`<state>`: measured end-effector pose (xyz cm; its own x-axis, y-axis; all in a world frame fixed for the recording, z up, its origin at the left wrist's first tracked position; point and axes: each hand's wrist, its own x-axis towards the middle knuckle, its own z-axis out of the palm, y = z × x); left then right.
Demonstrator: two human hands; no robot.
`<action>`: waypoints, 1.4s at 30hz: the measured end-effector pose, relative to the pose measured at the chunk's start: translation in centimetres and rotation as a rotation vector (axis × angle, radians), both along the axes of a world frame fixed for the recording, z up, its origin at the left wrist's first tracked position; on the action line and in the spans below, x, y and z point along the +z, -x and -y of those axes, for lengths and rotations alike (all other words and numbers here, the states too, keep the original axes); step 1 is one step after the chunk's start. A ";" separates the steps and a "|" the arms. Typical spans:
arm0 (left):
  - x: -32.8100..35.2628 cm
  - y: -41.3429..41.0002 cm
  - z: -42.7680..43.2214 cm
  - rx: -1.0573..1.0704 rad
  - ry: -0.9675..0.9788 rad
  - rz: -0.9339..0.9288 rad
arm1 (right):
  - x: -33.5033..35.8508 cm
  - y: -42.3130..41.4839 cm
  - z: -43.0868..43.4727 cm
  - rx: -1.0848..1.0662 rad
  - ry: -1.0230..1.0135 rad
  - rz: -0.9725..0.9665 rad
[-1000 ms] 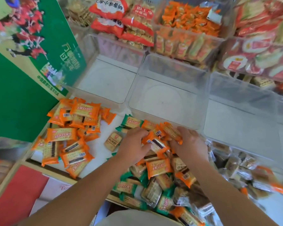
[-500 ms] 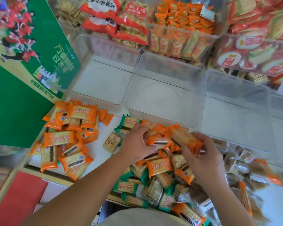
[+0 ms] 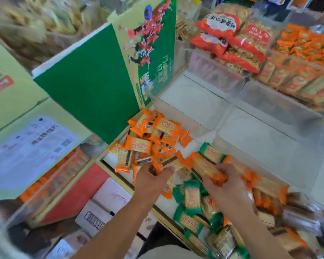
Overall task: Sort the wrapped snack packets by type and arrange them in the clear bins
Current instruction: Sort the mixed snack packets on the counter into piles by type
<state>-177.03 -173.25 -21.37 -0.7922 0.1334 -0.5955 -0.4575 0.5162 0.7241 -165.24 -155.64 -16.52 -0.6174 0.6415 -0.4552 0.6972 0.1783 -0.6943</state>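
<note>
A heap of orange snack packets [image 3: 153, 137] lies on the white shelf beside the green carton. My left hand [image 3: 153, 181] is shut on several orange packets [image 3: 168, 162], held just right of that heap. My right hand [image 3: 224, 181] grips another orange packet [image 3: 206, 168] close beside it. Green packets [image 3: 192, 199] and brown ones [image 3: 295, 219] lie mixed below and to the right of my hands. Empty clear bins [image 3: 232, 113] stand behind the pile.
A tall green carton [image 3: 101, 90] stands at the left, against the orange heap. Filled bins of red bags [image 3: 230, 36] and orange packets [image 3: 307, 53] line the back. Cardboard boxes [image 3: 105, 208] sit below the shelf edge.
Both hands have lifted orange packets out of the mixed pile and carried them left toward the orange heap. The view has swung left, showing more of the carton.
</note>
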 end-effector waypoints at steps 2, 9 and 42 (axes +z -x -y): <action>0.5 2.4 1.6 0.074 -0.005 -0.023 | -0.9 1.9 0.9 0.022 0.036 0.031; 1.4 11.8 2.4 0.132 0.087 -0.196 | -1.6 8.4 3.0 0.069 0.120 0.015; 1.5 0.6 -0.2 -0.306 -0.029 -0.240 | -0.2 5.7 3.7 0.243 -0.021 -0.048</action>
